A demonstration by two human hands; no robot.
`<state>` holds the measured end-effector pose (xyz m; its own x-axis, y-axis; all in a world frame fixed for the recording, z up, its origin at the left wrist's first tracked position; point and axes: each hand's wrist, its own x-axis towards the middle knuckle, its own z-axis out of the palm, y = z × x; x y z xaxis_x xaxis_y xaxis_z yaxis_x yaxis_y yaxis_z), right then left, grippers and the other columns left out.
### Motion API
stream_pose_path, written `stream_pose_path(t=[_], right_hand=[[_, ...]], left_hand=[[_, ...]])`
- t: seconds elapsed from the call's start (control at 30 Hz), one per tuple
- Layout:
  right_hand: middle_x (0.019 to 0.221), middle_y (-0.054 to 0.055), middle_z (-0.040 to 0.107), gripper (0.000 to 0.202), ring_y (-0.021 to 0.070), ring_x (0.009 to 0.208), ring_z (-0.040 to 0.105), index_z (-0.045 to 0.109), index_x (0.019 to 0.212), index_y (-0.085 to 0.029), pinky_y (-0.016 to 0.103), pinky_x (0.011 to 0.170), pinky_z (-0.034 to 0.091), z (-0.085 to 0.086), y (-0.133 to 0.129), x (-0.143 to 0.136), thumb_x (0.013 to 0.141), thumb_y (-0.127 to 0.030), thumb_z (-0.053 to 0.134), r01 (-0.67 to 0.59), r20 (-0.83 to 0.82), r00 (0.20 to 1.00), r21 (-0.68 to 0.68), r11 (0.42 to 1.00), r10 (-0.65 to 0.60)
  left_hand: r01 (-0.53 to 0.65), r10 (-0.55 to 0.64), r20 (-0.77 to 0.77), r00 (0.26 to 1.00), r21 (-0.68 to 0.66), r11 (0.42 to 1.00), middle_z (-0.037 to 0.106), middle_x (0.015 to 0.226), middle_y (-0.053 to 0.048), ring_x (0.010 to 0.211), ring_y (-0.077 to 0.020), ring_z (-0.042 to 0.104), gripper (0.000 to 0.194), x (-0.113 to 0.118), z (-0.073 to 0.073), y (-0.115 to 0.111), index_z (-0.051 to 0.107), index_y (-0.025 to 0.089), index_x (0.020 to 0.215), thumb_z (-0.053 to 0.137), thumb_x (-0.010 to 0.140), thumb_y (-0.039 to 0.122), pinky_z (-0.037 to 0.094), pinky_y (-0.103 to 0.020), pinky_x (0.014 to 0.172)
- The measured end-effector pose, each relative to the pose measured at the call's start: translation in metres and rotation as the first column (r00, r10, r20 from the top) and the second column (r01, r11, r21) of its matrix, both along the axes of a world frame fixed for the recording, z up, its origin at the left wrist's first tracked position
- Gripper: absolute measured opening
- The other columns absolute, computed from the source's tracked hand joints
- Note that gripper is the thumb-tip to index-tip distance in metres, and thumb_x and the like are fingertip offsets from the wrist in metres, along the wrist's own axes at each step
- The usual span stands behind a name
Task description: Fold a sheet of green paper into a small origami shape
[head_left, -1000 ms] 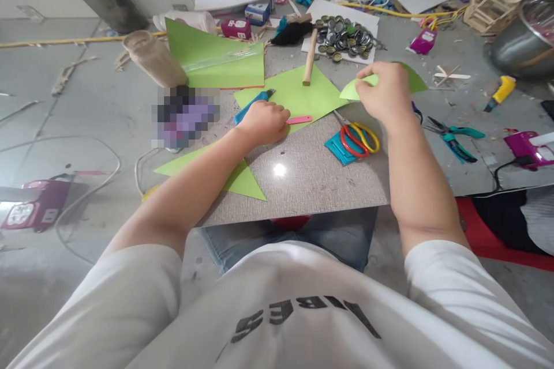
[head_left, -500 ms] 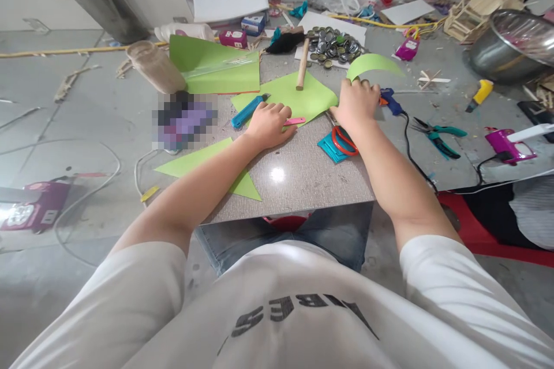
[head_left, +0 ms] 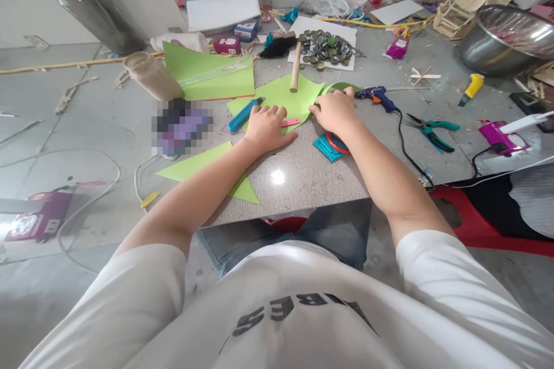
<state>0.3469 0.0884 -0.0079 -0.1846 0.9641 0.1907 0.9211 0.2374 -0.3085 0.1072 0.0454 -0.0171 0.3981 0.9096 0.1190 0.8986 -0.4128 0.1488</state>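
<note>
Paper (head_left: 304, 101), green and slightly buckled, lies on the table (head_left: 307, 176) with its long axis running roughly nine to three o'clock, twelve being straight ahead. The left hand (head_left: 265, 130) rests palm down on the near edge, thumb spread and closed on nothing visible, a pink strip (head_left: 293, 122) poking out toward three o'clock. The right hand (head_left: 334, 110), nearer the paper's right end, has its fingertips against that edge, the paper's middle between nine and ten o'clock from them; whether they pinch it cannot be told. A glue gun (head_left: 374, 95) lies between two and three o'clock of the right hand.
</note>
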Motion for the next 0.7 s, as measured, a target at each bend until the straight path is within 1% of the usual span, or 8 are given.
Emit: stream_pose_path(t=[0.1, 0.2, 0.27, 0.37, 0.47, 0.53, 0.6, 0.7], right_hand=[[0.091, 0.013, 0.075, 0.046, 0.0437, 0.122, 0.074, 0.059, 0.073, -0.025, 0.078, 0.13, 0.038, -0.003, -0.004, -0.005, 0.11, -0.044, 0.079, -0.032, -0.041, 0.999, -0.043, 0.999, 0.031], [0.08, 0.011, 0.066, 0.061, 0.0445, 0.122, 0.071, 0.049, 0.063, -0.027, 0.078, 0.13, 0.037, -0.007, -0.003, -0.014, 0.111, -0.054, 0.077, 0.04, -0.05, 0.998, -0.057, 0.998, -0.043], [0.074, 0.009, 0.059, 0.06, 0.0424, 0.119, 0.069, 0.046, 0.061, -0.028, 0.077, 0.13, 0.037, -0.008, 0.001, -0.021, 0.111, -0.045, 0.075, 0.1, -0.08, 0.992, -0.029, 0.995, -0.102], [0.07, 0.004, 0.052, 0.047, 0.0324, 0.098, 0.066, 0.045, 0.064, -0.028, 0.068, 0.121, 0.048, -0.009, 0.009, -0.03, 0.102, -0.025, 0.072, 0.182, -0.155, 0.971, -0.014, 0.983, -0.182], [0.069, 0.0, 0.046, 0.042, 0.0251, 0.084, 0.058, 0.042, 0.066, -0.029, 0.054, 0.107, 0.057, -0.007, 0.017, -0.033, 0.098, -0.021, 0.069, 0.228, -0.229, 0.945, -0.057, 0.972, -0.235], [0.071, 0.0, 0.05, 0.037, 0.0244, 0.085, 0.06, 0.047, 0.069, -0.028, 0.048, 0.101, 0.059, -0.004, 0.02, -0.03, 0.1, -0.023, 0.066, 0.161, -0.324, 0.93, -0.067, 0.985, -0.174], [0.081, 0.003, 0.066, 0.023, 0.0259, 0.095, 0.068, 0.061, 0.077, -0.027, 0.045, 0.105, 0.06, 0.0, 0.022, -0.025, 0.1, -0.024, 0.064, 0.048, -0.432, 0.899, -0.049, 0.998, -0.065], [0.115, 0.007, 0.087, 0.016, 0.0282, 0.12, 0.077, 0.079, 0.099, -0.024, 0.047, 0.121, 0.059, 0.005, 0.02, -0.016, 0.097, -0.021, 0.063, -0.049, -0.546, 0.838, -0.043, 0.998, 0.017]], left_hand=[[0.02, -0.02, 0.019, 1.0, 0.013, 1.0, 0.083, 0.135, -0.023, 0.136, -0.0488, 0.076, 0.051, -0.001, -0.002, 0.001, 0.076, 0.018, 0.135, 0.074, 0.102, 0.057, 0.051, -0.064, 0.121], [0.033, -0.034, 0.031, 0.999, 0.031, 0.999, 0.083, 0.134, -0.023, 0.134, -0.0487, 0.076, 0.048, -0.002, -0.006, 0.003, 0.078, 0.019, 0.134, 0.071, 0.104, 0.056, 0.052, -0.064, 0.12], [0.038, -0.04, 0.045, 0.998, 0.04, 0.998, 0.084, 0.131, -0.022, 0.133, -0.0487, 0.076, 0.047, -0.002, -0.008, 0.004, 0.079, 0.02, 0.132, 0.071, 0.103, 0.056, 0.052, -0.064, 0.118], [0.027, -0.03, 0.055, 0.998, 0.047, 0.999, 0.083, 0.132, -0.023, 0.132, -0.0499, 0.075, 0.051, 0.0, -0.008, 0.002, 0.079, 0.019, 0.132, 0.073, 0.101, 0.058, 0.052, -0.065, 0.118], [0.008, -0.008, 0.009, 1.0, 0.05, 0.999, 0.082, 0.134, -0.024, 0.133, -0.0487, 0.075, 0.049, 0.002, -0.003, -0.001, 0.078, 0.016, 0.135, 0.067, 0.105, 0.052, 0.051, -0.063, 0.119], [-0.017, 0.018, -0.025, 1.0, 0.039, 0.999, 0.083, 0.131, -0.022, 0.13, -0.045, 0.078, 0.039, 0.002, 0.002, -0.002, 0.079, 0.017, 0.134, 0.062, 0.107, 0.04, 0.053, -0.058, 0.116], [-0.068, 0.069, -0.039, 0.997, 0.017, 0.998, 0.084, 0.129, -0.02, 0.124, -0.0423, 0.08, 0.033, 0.0, 0.007, 0.0, 0.08, 0.019, 0.131, 0.061, 0.107, 0.032, 0.056, -0.053, 0.108], [-0.144, 0.144, -0.023, 0.989, 0.003, 0.99, 0.085, 0.123, -0.021, 0.114, -0.0412, 0.081, 0.031, -0.008, 0.008, 0.009, 0.081, 0.021, 0.127, 0.06, 0.107, 0.03, 0.058, -0.05, 0.093]])
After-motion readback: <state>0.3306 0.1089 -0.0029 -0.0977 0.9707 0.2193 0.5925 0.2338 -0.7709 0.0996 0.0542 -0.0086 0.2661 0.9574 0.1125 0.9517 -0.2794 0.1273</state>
